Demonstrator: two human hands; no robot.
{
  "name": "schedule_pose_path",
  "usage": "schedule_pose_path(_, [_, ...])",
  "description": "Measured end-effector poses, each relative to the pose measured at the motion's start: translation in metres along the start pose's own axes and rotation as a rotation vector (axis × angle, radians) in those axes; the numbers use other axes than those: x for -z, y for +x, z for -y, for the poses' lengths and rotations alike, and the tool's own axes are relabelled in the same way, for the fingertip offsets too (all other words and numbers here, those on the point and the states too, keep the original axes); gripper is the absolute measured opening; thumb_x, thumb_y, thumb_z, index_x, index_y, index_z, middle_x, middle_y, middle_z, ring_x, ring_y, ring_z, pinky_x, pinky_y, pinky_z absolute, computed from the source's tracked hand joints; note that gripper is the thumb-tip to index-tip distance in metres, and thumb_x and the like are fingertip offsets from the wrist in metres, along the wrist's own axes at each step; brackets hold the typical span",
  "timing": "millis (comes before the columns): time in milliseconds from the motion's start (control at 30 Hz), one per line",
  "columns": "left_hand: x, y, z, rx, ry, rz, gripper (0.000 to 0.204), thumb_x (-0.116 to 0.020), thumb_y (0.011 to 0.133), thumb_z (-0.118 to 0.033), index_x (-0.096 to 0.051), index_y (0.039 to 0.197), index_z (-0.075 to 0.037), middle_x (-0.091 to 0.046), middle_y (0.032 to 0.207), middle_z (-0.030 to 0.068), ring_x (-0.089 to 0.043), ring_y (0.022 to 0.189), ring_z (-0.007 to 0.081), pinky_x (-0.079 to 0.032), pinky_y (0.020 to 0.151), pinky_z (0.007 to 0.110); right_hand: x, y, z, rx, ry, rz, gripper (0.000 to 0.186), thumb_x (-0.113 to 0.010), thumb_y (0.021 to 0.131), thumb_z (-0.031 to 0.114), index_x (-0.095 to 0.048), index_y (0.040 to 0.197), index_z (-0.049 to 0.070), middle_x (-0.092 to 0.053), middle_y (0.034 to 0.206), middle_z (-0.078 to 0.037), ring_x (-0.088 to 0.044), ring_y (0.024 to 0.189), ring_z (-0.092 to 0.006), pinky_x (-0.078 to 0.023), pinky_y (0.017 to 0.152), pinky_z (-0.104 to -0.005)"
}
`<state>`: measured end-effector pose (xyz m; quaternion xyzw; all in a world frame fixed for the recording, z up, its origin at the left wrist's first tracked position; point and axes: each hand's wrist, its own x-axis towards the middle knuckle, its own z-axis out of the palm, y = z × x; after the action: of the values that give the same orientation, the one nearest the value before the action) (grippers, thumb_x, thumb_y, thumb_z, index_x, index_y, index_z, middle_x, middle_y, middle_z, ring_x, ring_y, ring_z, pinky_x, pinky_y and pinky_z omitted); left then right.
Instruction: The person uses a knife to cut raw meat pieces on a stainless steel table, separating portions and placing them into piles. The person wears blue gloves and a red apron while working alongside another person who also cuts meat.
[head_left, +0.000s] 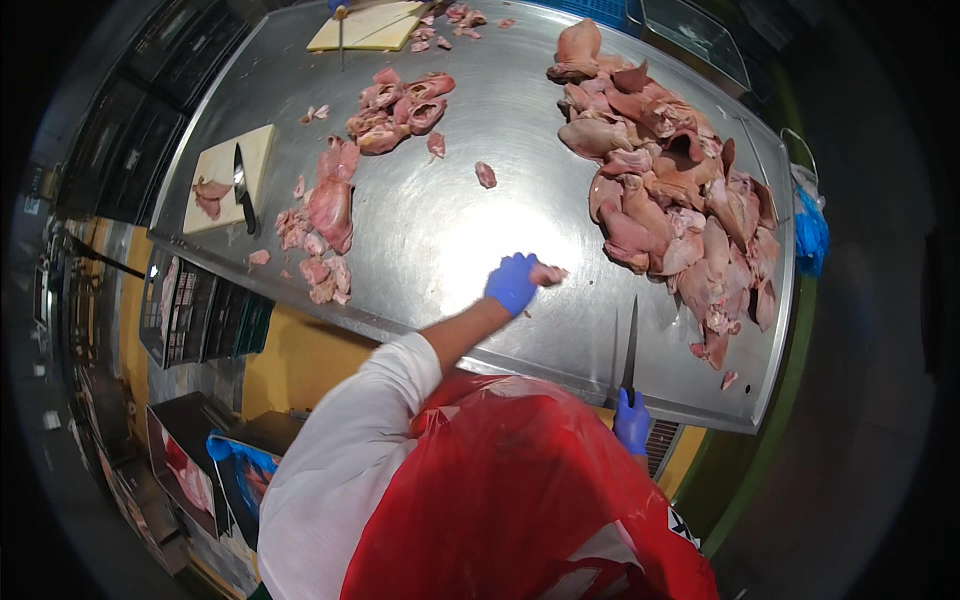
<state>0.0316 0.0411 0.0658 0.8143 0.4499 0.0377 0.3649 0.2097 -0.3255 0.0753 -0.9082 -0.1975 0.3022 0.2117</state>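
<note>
From the head view, the left hand (513, 282), in a blue glove, reaches out over the steel counter (440, 230), its grip pinched on a small piece of pale pink meat (548, 273) held just above the bare metal, near the left edge of the big meat pile (680, 200). The right hand (631, 421), also gloved in blue, sits at the counter's near edge with its grip wrapped around the handle of a long knife (630, 345), whose blade lies pointing away across the steel toward the pile. A red apron (520, 500) fills the lower frame. Farther left, smaller trimmed pieces (325, 215) lie scattered, and a cutting board (232, 178) carries another knife (243, 190) and a scrap of meat. A second board (368, 26) sits at the far edge.
</note>
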Motion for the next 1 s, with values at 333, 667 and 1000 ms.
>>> schedule_pose_path(333, [0.308, 0.134, 0.083, 0.093, 0.517, -0.617, 0.089, -0.085, 0.07, -0.056, -0.055, 0.137, -0.005, -0.066, 0.126, 0.0242, -0.063, 0.121, 0.0407, -0.053, 0.099, 0.05, 0.009, -0.04, 0.006, -0.037, 0.041, -0.001, 0.044, -0.056, 0.103, 0.042, -0.064, 0.114, 0.001, -0.07, 0.097, -0.031, -0.066, 0.096, -0.0513, -0.05, 0.081, -0.0565])
schedule_pose_path(667, [0.064, 0.188, 0.027, -0.241, 0.232, -0.196, 0.085, -0.086, 0.075, -0.046, -0.053, 0.145, -0.008, -0.059, 0.138, 0.0243, -0.057, 0.126, 0.0417, -0.047, 0.106, 0.05, 0.009, -0.024, -0.006, 0.063, 0.055, -0.053, 0.037, -0.059, 0.102, 0.04, -0.064, 0.108, 0.003, -0.07, 0.089, -0.027, -0.066, 0.086, -0.0503, -0.05, 0.073, -0.0576])
schedule_pose_path(1000, [-0.05, 0.154, -0.181, -0.292, 0.594, 0.313, 0.091, -0.075, 0.079, -0.052, -0.038, 0.154, -0.015, -0.06, 0.143, 0.0177, -0.057, 0.132, 0.0408, -0.041, 0.114, 0.051, 0.019, -0.068, -0.069, -0.092, 0.202, -0.223, 0.032, -0.06, 0.104, 0.033, -0.063, 0.101, 0.002, -0.062, 0.069, -0.016, -0.059, 0.057, -0.0244, -0.046, 0.055, -0.0423])
